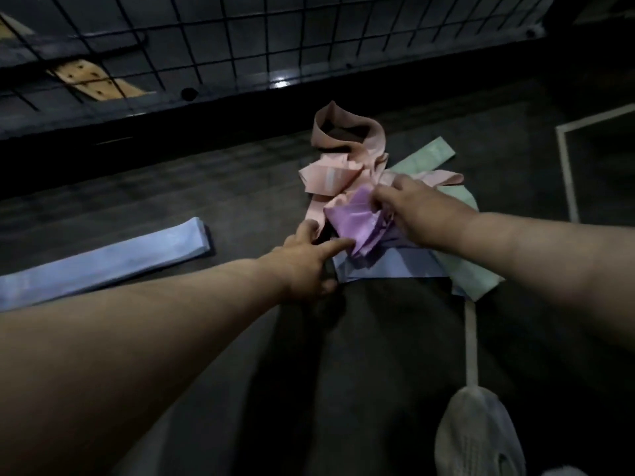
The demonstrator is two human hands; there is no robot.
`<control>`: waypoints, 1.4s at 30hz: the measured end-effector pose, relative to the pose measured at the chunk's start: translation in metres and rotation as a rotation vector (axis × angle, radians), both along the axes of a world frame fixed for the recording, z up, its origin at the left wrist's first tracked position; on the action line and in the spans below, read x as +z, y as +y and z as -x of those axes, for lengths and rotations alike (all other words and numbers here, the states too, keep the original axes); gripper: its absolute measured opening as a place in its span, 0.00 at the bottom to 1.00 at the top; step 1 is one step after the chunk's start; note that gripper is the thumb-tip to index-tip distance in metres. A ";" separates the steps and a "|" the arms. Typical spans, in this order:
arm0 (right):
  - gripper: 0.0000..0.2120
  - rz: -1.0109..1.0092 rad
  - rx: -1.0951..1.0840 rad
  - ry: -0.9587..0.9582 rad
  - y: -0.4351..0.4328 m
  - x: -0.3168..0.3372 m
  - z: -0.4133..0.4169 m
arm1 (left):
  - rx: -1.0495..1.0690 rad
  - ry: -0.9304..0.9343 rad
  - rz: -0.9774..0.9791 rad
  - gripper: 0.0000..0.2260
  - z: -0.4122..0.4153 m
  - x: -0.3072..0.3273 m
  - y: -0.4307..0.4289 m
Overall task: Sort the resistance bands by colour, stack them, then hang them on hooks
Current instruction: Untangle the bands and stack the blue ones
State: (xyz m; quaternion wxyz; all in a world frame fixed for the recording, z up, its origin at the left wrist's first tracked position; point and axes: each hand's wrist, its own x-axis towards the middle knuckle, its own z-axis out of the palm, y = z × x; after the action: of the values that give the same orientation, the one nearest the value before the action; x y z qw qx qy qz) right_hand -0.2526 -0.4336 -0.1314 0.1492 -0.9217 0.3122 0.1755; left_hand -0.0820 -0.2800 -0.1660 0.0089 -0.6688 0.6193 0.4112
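White shoe (pixel 481 438) nearest, on the dark floor (pixel 378 355), well below the right hand; a white tape line (pixel 471 341) runs from it up toward the pile. Left hand (pixel 304 261) spread fairly wide, index finger straight and touching the purple band (pixel 348 225), thumb up, lower fingers loosely bent, gripping nothing clear. Folded blue band (pixel 103 261) lies flat, well left of the left fingers, apart from the pile. Another blue band (pixel 388 267) lies just right of the left fingers, under the purple one. Right hand (pixel 415 209) has its fingers curled into the purple band's upper right edge, pinching it. Green bands (pixel 470 273) lie under and beyond the right hand. Pink bands (pixel 343 159) loop in a tangle just beyond both hands, touching the purple. Wire grid (pixel 206 39) farthest, hooks not made out.
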 end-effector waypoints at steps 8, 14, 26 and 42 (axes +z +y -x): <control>0.28 0.234 0.045 0.004 0.015 -0.005 0.010 | 0.099 -0.059 0.069 0.32 0.014 -0.009 -0.027; 0.12 0.127 0.626 0.126 0.058 -0.028 0.028 | 0.084 -0.200 0.064 0.34 0.008 -0.013 -0.034; 0.25 0.165 0.148 0.169 0.060 -0.044 0.036 | 0.346 -0.086 0.147 0.27 0.011 -0.011 -0.016; 0.30 0.132 0.176 0.194 0.041 -0.035 0.018 | 0.724 0.457 -0.121 0.18 0.032 -0.015 -0.008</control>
State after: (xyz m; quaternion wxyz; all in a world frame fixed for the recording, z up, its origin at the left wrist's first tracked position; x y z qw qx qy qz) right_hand -0.2710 -0.3922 -0.1668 0.0413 -0.9319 0.2542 0.2554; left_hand -0.1137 -0.2875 -0.1814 -0.2343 -0.7329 0.3056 0.5609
